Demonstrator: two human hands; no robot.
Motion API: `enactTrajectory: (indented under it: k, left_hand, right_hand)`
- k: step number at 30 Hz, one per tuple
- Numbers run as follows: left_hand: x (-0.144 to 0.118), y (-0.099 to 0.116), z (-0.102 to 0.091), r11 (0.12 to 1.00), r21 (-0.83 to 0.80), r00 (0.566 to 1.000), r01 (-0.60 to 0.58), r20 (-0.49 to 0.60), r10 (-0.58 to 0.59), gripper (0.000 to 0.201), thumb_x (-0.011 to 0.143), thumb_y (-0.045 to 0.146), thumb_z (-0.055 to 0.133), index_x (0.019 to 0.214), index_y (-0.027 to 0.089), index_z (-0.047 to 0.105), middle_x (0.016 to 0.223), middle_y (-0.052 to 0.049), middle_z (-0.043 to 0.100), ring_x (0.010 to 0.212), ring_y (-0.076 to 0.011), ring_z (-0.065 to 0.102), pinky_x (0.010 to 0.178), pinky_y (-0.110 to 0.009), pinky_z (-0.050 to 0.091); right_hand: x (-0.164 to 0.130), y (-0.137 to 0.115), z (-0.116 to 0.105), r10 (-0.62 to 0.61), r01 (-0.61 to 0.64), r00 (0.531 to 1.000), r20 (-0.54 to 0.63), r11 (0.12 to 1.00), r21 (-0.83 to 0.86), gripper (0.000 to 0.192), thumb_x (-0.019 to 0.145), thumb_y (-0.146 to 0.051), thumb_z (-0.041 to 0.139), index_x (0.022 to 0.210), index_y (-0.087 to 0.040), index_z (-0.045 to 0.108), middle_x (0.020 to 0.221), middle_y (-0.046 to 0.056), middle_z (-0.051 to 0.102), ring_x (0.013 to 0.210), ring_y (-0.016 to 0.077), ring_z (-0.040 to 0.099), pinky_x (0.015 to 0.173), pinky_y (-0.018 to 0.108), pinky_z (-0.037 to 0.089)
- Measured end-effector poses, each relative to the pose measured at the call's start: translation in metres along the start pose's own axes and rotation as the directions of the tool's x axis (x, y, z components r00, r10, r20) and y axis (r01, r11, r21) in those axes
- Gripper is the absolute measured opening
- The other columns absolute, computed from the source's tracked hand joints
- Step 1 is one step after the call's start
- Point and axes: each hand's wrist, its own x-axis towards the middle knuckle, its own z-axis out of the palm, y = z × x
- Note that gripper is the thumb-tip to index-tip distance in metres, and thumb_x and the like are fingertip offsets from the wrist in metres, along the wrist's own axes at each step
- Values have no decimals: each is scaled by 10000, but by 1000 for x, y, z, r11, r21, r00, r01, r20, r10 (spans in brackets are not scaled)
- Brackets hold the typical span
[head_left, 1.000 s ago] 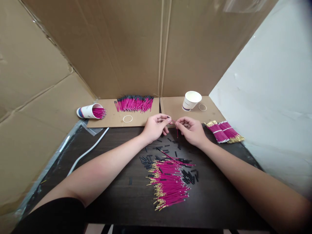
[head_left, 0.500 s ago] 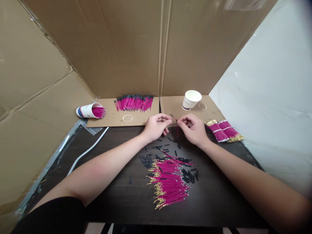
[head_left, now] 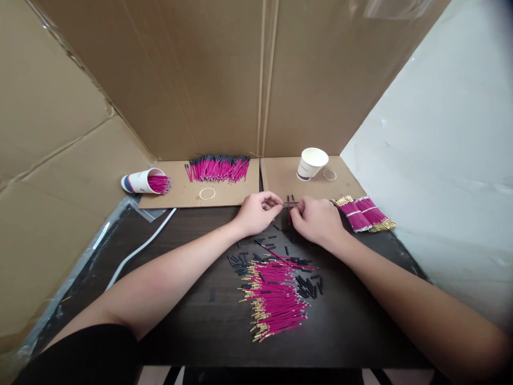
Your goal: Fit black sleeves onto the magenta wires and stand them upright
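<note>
My left hand (head_left: 256,213) and my right hand (head_left: 316,220) meet above the far part of the dark table (head_left: 192,321). Between their fingertips I pinch thin magenta wires with black sleeves on their ends (head_left: 289,204). The left fingers close on one black end, the right fingers on the wire stems. Below the hands lies a loose pile of magenta wires with gold tips (head_left: 276,299). Small black sleeves (head_left: 306,283) are scattered around that pile.
A row of sleeved magenta wires (head_left: 216,168) lies on cardboard at the back. A tipped paper cup (head_left: 140,183) holds more wires, an upright paper cup (head_left: 310,163) stands right of centre. Banded wire bundles (head_left: 363,214) lie at right. Rubber bands and a white cable (head_left: 136,251) lie nearby. Cardboard walls enclose the space.
Both hands have dropped slightly and drawn closer together. The wire that stuck up between them now sits lower, its black end level between the fingertips.
</note>
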Motion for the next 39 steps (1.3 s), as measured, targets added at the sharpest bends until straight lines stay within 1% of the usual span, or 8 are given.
enactTrajectory:
  k: [4,14,21,25,30,33,36,39]
  left_hand:
    - [1,-1,-1,998,59,999,-35,4,35,51,930,136,782,977,121,770,826,-57,746,670,-121,648,618,-229,533]
    - [1,-3,-1,997,61,999,-46,10,45,26,938,133,787,958,128,772,828,-59,747,687,-131,656,653,-246,537]
    - [0,-1,0,996,88,1000,-31,2,31,27,935,136,788,957,131,774,822,-52,742,683,-128,644,638,-241,526]
    - [-1,0,0,998,68,1000,-16,5,16,31,941,150,789,958,134,767,805,-42,729,674,-125,641,614,-233,519]
    - [0,4,0,998,-60,999,30,16,-29,58,945,152,783,976,129,740,814,-46,729,603,-111,630,543,-225,512]
    - [1,7,-3,983,-181,998,43,45,-35,145,971,260,784,980,127,726,844,-71,747,575,-118,637,500,-231,498]
    - [1,11,-5,933,-343,989,109,131,-68,265,981,384,766,1000,122,729,867,-87,756,601,-140,676,504,-241,502]
    - [1,13,-7,874,-460,980,159,177,-86,310,983,422,744,1023,115,730,872,-87,752,608,-146,681,516,-245,492]
  right_hand:
    - [-1,-3,-1,-9,13,997,79,999,-47,258,1032,-372,644,841,-211,710,775,136,739,686,291,657,630,373,281]
    - [-1,-1,6,-70,69,996,54,998,8,325,1077,-497,647,949,-208,726,779,121,734,693,297,663,642,363,281]
    - [1,-2,2,-86,97,988,128,992,-81,248,1102,-396,602,989,-204,711,870,144,775,746,301,687,634,378,227]
    - [2,1,4,-111,122,988,108,987,-102,248,1122,-387,579,1034,-198,714,883,146,781,749,304,698,638,379,224]
    - [4,4,7,-123,128,989,86,990,-56,243,1131,-402,582,1043,-206,698,860,126,766,738,291,677,644,372,217]
    - [4,3,5,-116,117,990,85,993,-10,264,1133,-434,573,1039,-207,671,853,111,752,732,281,660,648,359,220]
    - [4,4,3,-104,104,992,78,995,8,272,1128,-445,549,1031,-207,637,847,105,735,719,273,640,651,352,231]
    - [5,6,5,-104,100,993,50,992,72,260,1112,-432,534,971,-221,592,813,88,711,706,262,620,658,349,254]
